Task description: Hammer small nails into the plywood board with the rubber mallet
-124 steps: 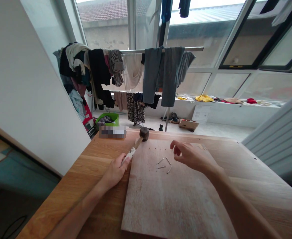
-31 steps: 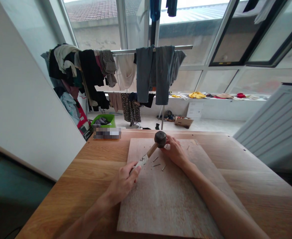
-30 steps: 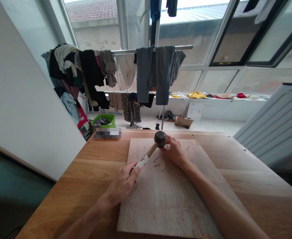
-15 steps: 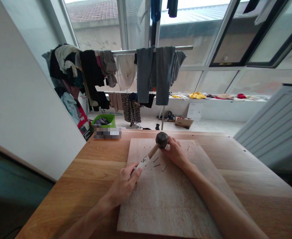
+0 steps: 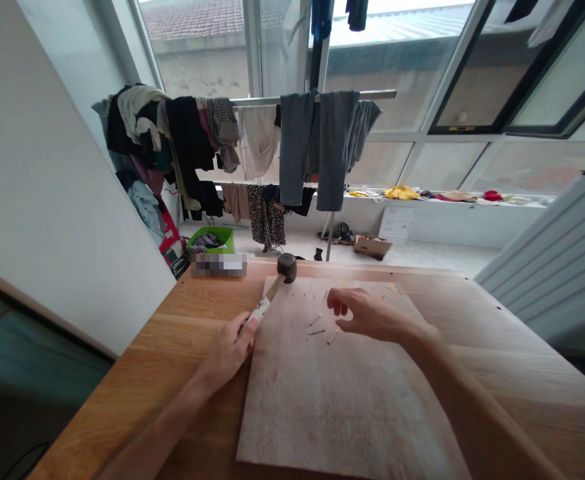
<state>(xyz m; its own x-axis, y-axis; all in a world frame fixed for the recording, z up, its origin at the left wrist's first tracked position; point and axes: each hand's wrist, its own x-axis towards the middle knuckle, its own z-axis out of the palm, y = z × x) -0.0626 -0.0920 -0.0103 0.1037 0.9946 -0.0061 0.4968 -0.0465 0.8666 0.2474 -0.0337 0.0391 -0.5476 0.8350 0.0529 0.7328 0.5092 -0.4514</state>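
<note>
My left hand [image 5: 232, 347] is closed around the handle of a mallet [image 5: 287, 265] with a dark head and a white-wrapped grip. Its head is raised near the far left corner of a wooden board [image 5: 312, 400]. My right hand [image 5: 362, 313] hovers over the board, fingers curled and thumb apart, with nothing seen between them. Just left of those fingertips a nail [image 5: 326, 294] stands in the board. Several loose nails [image 5: 316, 332] lie nearer to me, and another nail [image 5: 384, 296] shows at the far right. Small dark spots run along the far left part.
The board lies on a wooden table [image 5: 172, 373]. A blurred-out box [image 5: 219, 265] sits at the table's far left edge. Beyond it are a green basin [image 5: 227, 240] and a drying rack hung with clothes [image 5: 297, 147]. A white panel [image 5: 62, 160] rises at left.
The mallet and my left hand have moved left, away from the nail. My right hand has come off the nail beside the mallet head and opened, shifting slightly toward me.
</note>
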